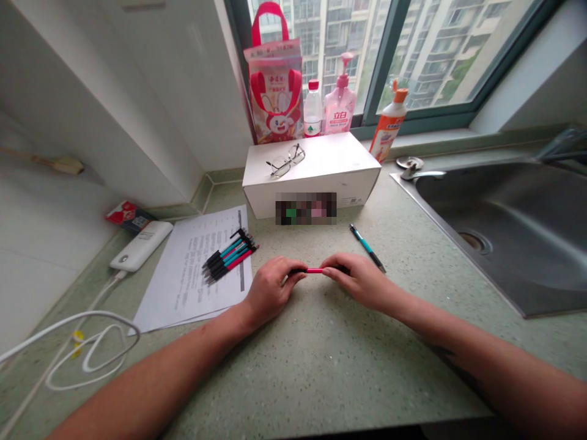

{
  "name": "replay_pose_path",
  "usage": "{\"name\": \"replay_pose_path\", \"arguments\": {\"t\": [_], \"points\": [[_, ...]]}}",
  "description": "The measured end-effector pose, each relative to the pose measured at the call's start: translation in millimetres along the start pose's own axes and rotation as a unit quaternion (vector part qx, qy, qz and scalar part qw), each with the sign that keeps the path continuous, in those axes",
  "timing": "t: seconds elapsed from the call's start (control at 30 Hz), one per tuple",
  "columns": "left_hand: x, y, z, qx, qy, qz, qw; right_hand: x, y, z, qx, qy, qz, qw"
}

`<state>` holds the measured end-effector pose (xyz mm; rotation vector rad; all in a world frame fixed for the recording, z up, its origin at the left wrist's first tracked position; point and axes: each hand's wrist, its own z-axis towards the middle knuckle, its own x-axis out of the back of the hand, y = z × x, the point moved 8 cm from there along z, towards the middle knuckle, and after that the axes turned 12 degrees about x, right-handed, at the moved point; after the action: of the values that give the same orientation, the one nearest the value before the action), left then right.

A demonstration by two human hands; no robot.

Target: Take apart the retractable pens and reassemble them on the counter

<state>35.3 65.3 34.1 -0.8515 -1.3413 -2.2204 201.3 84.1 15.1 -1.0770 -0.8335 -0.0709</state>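
Between my two hands is a pink and black pen (314, 271), held level just over the speckled green countertop (293, 366). My left hand (274, 284) pinches its black end, and my right hand (355, 278) grips the other end, whose tip the fingers hide. Right behind my right hand lies a teal and black pen (367, 246), loose on the counter. A bunch of several teal, pink and black pens (230, 255) rests on printed paper sheets (183, 269) to the left of my left hand.
A white box (312, 162) with glasses (287, 162) on top stands behind. Bottles, including a pink pump bottle (340, 101), and a bag (276, 91) are by the window. A steel sink (499, 226) is at right, a white power bank (142, 245) with cable (92, 315) at left.
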Motion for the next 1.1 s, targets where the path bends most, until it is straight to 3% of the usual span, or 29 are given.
{"name": "replay_pose_path", "arguments": {"t": [0.07, 0.23, 0.37, 0.53, 0.67, 0.77, 1.1], "points": [[0, -1, 0, 0.0, 0.001, -0.003, 1.0, 3, -2, 0, 0.01, 0.023, 0.004, 1.0], [0, 2, -1, -0.012, -0.003, -0.007, 1.0, -6, 1, -2, -0.022, -0.031, -0.006, 0.999], [1, 3, 0, -0.005, -0.003, -0.004, 1.0, 2, -3, -1, 0.014, 0.028, -0.001, 1.0], [-1, 2, -1, -0.007, -0.008, -0.003, 1.0, -3, 1, -1, -0.007, -0.008, -0.013, 1.0], [-1, 0, -1, -0.002, -0.004, -0.002, 1.0, 4, -4, -1, 0.02, 0.032, -0.023, 0.999], [-1, 0, -1, -0.002, -0.005, 0.0, 1.0, -1, -1, -2, 0.001, 0.0, -0.028, 1.0], [-9, -10, 2, 0.033, -0.027, 0.08, 0.996, 17, -9, -1, 0.062, 0.048, -0.183, 0.98]]}}
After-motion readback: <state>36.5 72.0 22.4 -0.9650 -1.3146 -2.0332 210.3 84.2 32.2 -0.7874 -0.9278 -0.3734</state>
